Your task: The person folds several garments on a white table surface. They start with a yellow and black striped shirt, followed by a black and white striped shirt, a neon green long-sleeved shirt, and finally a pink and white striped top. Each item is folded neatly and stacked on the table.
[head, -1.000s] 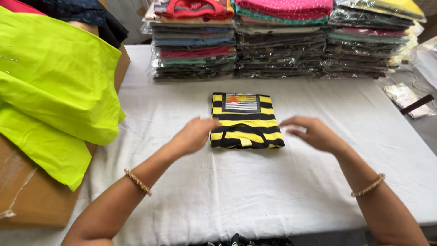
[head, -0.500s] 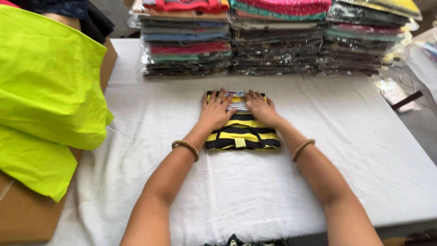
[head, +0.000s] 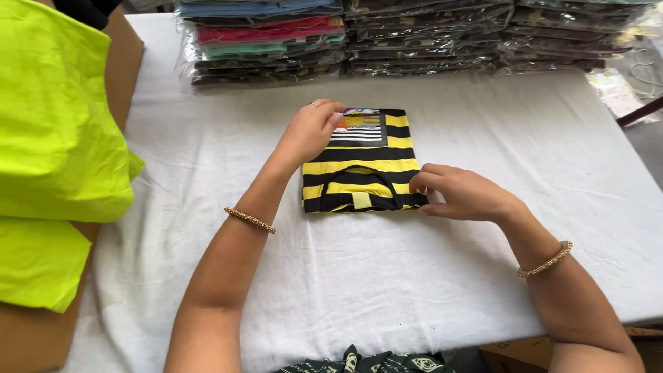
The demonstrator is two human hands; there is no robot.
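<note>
A folded black-and-yellow striped shirt (head: pixel 369 166) lies flat on the white-covered table (head: pixel 387 276), its collar turned toward me and a printed patch at its far end. My left hand (head: pixel 311 130) rests on the shirt's far left corner, fingers over the edge of the patch. At the near right corner my right hand (head: pixel 459 193) pinches the shirt's edge with curled fingers. Both wrists wear thin gold bangles.
Stacks of folded clothes in clear plastic bags (head: pixel 387 38) line the table's far edge. Neon yellow-green fabric (head: pixel 55 138) hangs over a brown cardboard box (head: pixel 117 65) on the left. Dark patterned cloth (head: pixel 366 360) shows at the near edge.
Both hands were together on the shirt's far end half a second ago. The right hand has drawn back to the near right corner; the left hand stays at the far left.
</note>
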